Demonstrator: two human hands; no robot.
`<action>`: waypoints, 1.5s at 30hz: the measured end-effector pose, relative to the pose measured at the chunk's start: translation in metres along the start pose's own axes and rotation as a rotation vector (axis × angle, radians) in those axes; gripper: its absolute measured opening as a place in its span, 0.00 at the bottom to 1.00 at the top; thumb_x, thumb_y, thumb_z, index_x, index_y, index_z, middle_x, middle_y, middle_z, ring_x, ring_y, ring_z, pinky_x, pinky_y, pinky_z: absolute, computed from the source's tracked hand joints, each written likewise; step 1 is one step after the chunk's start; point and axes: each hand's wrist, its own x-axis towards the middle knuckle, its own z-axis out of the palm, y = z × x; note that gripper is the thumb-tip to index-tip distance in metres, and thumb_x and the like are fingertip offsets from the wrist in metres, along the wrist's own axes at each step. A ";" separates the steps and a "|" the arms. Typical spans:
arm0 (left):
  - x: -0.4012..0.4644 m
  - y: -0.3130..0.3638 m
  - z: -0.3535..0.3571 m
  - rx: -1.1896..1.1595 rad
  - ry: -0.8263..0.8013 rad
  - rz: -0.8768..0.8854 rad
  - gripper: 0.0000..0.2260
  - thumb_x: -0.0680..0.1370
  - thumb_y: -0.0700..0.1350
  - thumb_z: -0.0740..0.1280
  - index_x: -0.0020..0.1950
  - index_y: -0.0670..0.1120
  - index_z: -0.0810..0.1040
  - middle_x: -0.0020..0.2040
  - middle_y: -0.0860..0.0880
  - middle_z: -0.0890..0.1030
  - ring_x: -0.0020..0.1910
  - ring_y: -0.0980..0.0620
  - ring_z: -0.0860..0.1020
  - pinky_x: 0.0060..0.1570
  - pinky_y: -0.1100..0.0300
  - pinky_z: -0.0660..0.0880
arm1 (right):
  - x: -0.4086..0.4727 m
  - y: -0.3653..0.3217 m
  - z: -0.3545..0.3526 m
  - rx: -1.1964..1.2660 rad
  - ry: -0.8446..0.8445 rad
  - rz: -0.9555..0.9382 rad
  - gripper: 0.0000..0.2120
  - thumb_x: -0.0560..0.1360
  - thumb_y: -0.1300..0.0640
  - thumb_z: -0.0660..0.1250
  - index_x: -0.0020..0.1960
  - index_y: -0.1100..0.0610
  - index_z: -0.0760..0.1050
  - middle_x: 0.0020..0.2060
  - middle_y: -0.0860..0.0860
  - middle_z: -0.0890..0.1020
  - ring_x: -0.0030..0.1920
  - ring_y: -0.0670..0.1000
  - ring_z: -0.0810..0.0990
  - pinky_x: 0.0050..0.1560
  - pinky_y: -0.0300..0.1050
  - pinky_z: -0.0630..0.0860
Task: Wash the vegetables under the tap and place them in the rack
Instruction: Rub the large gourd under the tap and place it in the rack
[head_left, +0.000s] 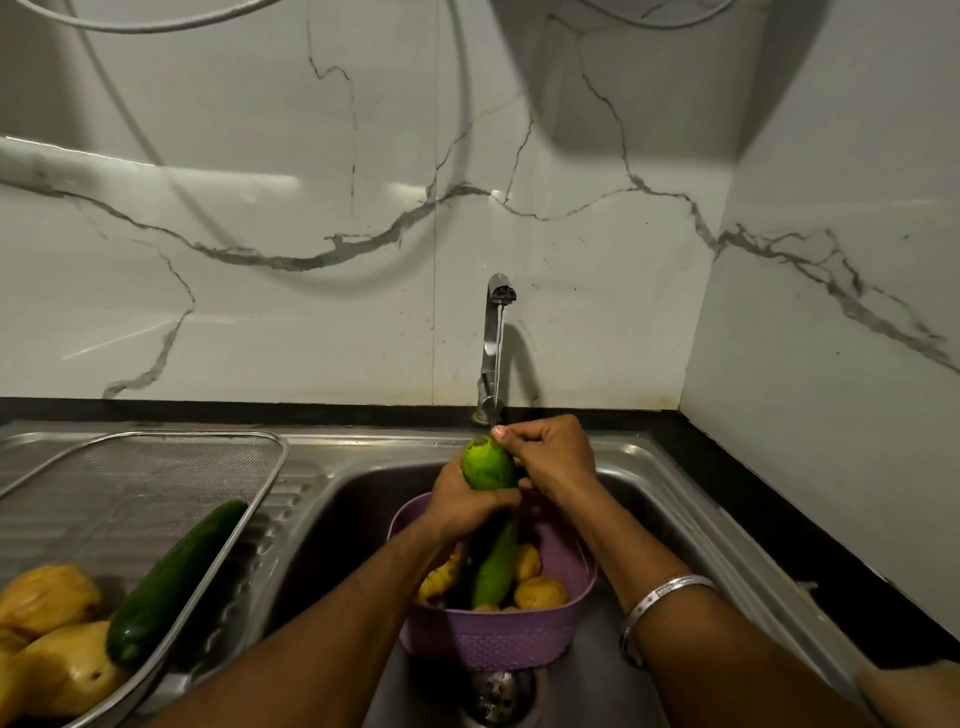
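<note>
now | cucumber (488, 464) tilted, tip toward tap (496, 332) | left hand (462, 506) grips it | right hand (550, 457) seemingly pinches tip

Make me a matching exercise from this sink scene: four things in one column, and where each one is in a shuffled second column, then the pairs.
Things
1. dark green cucumber
2. light green cucumber
3. purple basket
4. bangle

Places
A. standing in the sink basin, over the drain
B. on the right wrist
C. lying in the mesh rack on the drainboard
D. held up under the tap by the left hand and right hand

Pairs: 1-C, 2-D, 3-A, 4-B
</note>
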 end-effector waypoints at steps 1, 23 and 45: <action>-0.001 0.000 0.000 0.008 -0.012 0.000 0.26 0.67 0.34 0.79 0.61 0.47 0.78 0.53 0.45 0.84 0.52 0.46 0.84 0.54 0.52 0.82 | 0.000 0.001 -0.001 -0.001 -0.008 0.016 0.05 0.72 0.46 0.78 0.46 0.45 0.87 0.39 0.44 0.87 0.42 0.50 0.87 0.42 0.55 0.86; -0.009 0.004 -0.009 0.126 0.056 0.213 0.22 0.78 0.52 0.72 0.70 0.51 0.74 0.61 0.53 0.81 0.59 0.56 0.79 0.59 0.61 0.78 | -0.026 0.030 0.037 0.319 -0.172 0.350 0.46 0.69 0.20 0.55 0.73 0.51 0.73 0.69 0.54 0.78 0.68 0.57 0.76 0.73 0.56 0.69; -0.013 0.005 -0.015 0.173 0.040 0.192 0.23 0.78 0.54 0.71 0.72 0.52 0.72 0.62 0.53 0.80 0.59 0.56 0.79 0.59 0.60 0.78 | -0.033 0.026 0.035 0.402 -0.178 0.416 0.43 0.73 0.25 0.48 0.72 0.53 0.75 0.69 0.58 0.78 0.68 0.58 0.76 0.72 0.58 0.71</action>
